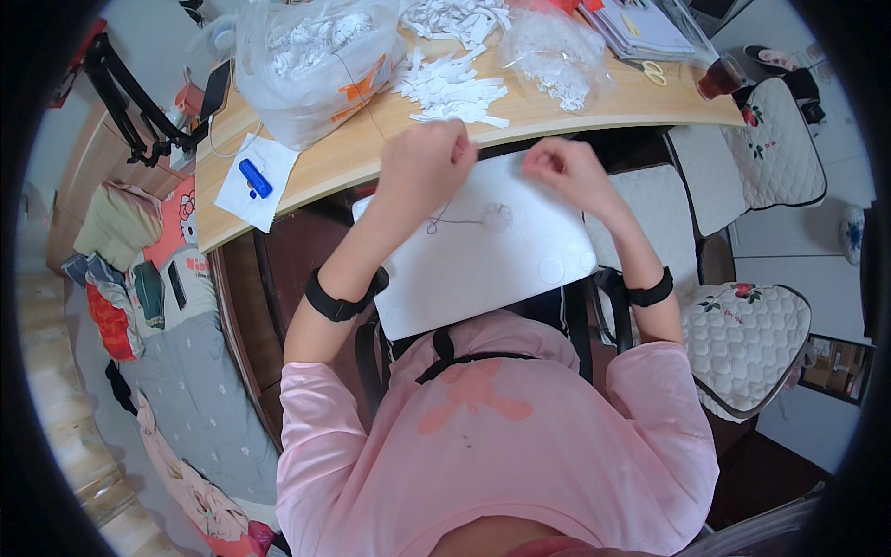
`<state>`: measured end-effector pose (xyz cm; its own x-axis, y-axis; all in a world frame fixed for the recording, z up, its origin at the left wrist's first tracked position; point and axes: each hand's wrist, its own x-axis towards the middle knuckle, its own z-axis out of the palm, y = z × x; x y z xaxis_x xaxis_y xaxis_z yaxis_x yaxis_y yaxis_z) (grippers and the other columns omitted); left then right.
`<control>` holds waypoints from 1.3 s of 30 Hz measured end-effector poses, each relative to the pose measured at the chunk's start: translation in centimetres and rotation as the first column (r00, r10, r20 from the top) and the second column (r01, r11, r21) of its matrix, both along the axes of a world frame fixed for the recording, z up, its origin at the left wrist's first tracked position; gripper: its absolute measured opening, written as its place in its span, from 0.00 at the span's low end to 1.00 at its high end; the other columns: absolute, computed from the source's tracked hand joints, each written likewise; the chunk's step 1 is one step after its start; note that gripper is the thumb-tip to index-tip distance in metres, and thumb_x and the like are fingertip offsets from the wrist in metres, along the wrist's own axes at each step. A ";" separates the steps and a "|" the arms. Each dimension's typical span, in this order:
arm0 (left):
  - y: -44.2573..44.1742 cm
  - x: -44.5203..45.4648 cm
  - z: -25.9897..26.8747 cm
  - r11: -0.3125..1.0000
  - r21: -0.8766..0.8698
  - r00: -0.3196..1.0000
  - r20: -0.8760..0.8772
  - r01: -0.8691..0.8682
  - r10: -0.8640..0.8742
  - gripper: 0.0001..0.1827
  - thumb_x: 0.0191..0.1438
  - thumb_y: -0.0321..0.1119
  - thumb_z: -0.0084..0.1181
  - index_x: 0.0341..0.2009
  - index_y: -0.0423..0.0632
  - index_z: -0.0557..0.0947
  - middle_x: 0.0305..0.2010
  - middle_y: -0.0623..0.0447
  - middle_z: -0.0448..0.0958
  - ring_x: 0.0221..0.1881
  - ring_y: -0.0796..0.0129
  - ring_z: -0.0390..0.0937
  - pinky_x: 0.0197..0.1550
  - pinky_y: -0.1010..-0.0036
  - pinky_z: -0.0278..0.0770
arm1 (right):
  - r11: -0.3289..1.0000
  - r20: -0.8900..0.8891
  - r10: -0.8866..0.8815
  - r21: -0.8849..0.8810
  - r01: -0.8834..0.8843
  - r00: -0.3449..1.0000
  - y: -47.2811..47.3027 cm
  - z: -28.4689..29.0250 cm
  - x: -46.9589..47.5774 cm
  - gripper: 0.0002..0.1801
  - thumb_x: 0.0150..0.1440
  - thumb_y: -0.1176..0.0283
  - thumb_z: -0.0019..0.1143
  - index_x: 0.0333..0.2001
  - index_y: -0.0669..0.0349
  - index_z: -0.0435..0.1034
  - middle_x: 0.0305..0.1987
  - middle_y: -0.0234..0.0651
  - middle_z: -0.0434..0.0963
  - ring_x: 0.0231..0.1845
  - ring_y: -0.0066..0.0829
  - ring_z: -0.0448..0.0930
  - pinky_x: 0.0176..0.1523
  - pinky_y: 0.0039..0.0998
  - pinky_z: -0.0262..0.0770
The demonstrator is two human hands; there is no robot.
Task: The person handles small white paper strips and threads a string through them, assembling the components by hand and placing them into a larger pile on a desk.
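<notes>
My left hand [426, 159] is raised over the far left part of a white board [480, 278] across my lap, its fingers curled. My right hand [567, 170], bent at the wrist, hovers by the board's far right edge. Between thumb and fingers of each hand, anything thin is too small or blurred to make out. A dark thread [456, 221] with a loop lies on the board and runs to a small clear, whitish piece [498, 217]. Past my hands, a pile of white paper-like strips [452, 87] rests on the wooden desk [327, 177].
A plastic bag [306, 90] full of white pieces stands at the desk's left. A clear bag [557, 63], yellow-handled scissors [653, 72] and a cup of dark liquid [720, 78] are to the right. On a tissue [237, 198] sits a blue object [255, 178]. Cushioned chairs [748, 341] flank me.
</notes>
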<state>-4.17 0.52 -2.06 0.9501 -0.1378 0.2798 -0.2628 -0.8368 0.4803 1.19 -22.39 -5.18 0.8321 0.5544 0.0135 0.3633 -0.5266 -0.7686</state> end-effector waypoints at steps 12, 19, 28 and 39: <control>1.4 3.4 -2.2 0.934 0.317 0.943 0.328 -0.167 0.057 0.05 0.46 0.32 0.56 0.25 0.46 0.76 0.24 0.51 0.74 0.28 0.57 0.75 0.28 0.63 0.73 | 0.899 0.703 0.006 -0.315 0.304 0.711 1.9 1.8 7.3 0.07 0.48 0.75 0.54 0.33 0.62 0.75 0.31 0.41 0.75 0.38 0.42 0.76 0.41 0.38 0.73; 1.3 3.8 -2.9 0.934 0.331 0.961 0.275 -0.132 0.038 0.05 0.47 0.33 0.56 0.23 0.46 0.78 0.24 0.51 0.75 0.27 0.58 0.76 0.26 0.63 0.73 | 0.831 0.757 0.089 -0.415 0.371 0.648 2.3 0.3 9.0 0.06 0.46 0.73 0.57 0.30 0.60 0.77 0.30 0.39 0.76 0.35 0.40 0.76 0.40 0.37 0.74; 1.2 4.3 -3.3 0.913 0.392 0.930 0.365 -0.113 -0.041 0.07 0.47 0.33 0.56 0.20 0.47 0.78 0.19 0.51 0.74 0.22 0.58 0.75 0.23 0.66 0.72 | 0.868 0.789 0.058 -0.342 0.359 0.611 2.2 -1.0 9.3 0.06 0.48 0.71 0.55 0.24 0.62 0.75 0.28 0.38 0.76 0.36 0.39 0.76 0.40 0.38 0.72; 1.2 4.5 -3.4 0.904 0.413 0.912 0.403 -0.114 -0.069 0.06 0.44 0.31 0.55 0.19 0.46 0.76 0.20 0.51 0.73 0.20 0.60 0.76 0.21 0.68 0.72 | 0.862 0.879 0.012 -0.251 0.440 0.477 3.1 -1.3 8.3 0.09 0.48 0.71 0.52 0.18 0.60 0.72 0.23 0.36 0.75 0.30 0.36 0.76 0.35 0.39 0.67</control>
<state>0.34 1.76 -5.43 0.7725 -0.3086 0.5549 -0.3334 -0.9409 -0.0591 9.50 -19.33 -6.46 0.6306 0.4951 0.5977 0.5261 -0.8389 0.1398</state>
